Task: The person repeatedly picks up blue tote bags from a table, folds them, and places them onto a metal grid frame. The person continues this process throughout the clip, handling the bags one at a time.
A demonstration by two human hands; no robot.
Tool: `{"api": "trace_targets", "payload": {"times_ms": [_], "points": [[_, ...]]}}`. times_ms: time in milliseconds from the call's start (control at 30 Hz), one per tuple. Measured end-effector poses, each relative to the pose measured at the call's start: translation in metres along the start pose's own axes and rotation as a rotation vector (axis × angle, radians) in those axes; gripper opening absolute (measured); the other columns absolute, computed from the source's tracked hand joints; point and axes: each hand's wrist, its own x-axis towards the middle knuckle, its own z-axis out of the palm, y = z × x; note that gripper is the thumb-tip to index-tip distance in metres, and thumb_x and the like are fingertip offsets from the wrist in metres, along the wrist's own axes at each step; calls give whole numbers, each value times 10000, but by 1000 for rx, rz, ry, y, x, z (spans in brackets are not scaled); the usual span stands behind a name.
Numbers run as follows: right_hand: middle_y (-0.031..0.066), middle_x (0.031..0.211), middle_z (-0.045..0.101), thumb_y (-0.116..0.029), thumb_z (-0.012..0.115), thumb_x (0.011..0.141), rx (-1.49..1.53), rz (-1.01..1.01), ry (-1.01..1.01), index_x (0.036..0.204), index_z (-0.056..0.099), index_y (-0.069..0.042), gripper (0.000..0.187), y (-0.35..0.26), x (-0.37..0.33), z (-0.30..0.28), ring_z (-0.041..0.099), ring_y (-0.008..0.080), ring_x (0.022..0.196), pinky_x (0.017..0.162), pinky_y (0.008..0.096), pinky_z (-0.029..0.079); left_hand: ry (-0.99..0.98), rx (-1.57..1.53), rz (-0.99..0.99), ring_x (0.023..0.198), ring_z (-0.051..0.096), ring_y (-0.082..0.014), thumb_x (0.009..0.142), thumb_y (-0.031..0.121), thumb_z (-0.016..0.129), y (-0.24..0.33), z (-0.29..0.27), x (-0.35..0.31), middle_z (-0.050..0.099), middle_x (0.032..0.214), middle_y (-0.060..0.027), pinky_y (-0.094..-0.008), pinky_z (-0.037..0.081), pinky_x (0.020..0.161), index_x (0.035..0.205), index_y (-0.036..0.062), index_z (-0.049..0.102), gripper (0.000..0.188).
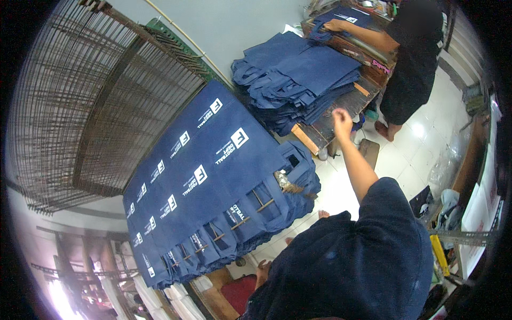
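Right hand raised, fingers curled loosely on nothing, just beside the heap of plain navy fabric bags on a worn wooden table | left hand out of view (cannot tell) | overlapping navy printed bags lie left of that hand | a co-worker's hand rests on a bag beyond.

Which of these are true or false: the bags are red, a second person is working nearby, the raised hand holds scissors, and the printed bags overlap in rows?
1. The bags are red. False: the printed bags and the folded stack are dark blue.
2. A second person is working nearby. True: a co-worker in dark clothes leans over a wooden bench, one hand on a blue bag.
3. The raised right hand holds scissors. False: no scissors show in it; it is loosely closed above the wooden table's edge.
4. The printed bags overlap in rows. True: they are laid out like shingles, white logos showing.
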Motion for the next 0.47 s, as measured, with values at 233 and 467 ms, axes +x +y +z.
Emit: {"api": "trace_targets", "payload": {"times_ms": [233, 467], "points": [[237, 1234, 468, -464, 535, 862, 696, 709, 16, 1356, 291, -67, 679, -53, 117, 55, 513, 337, 1098, 878, 439, 449, 29, 260, 112, 777, 609, -199, 833, 241, 653, -34, -15, -40, 628, 912, -131, -314, 478, 672, 1157, 37, 518, 406], [242, 1403, 261, -486, 654, 764, 493, 944, -103, 1437, 89, -111, 955, 4, 162, 101, 335, 356, 1282, 1015, 476, 347, -21, 403, -47, 1028, 583, -265, 776, 324, 696, -83, -41, -73, 618, 1088, -138, -376, 445, 889, 1131, 91, 559, 446]]}}
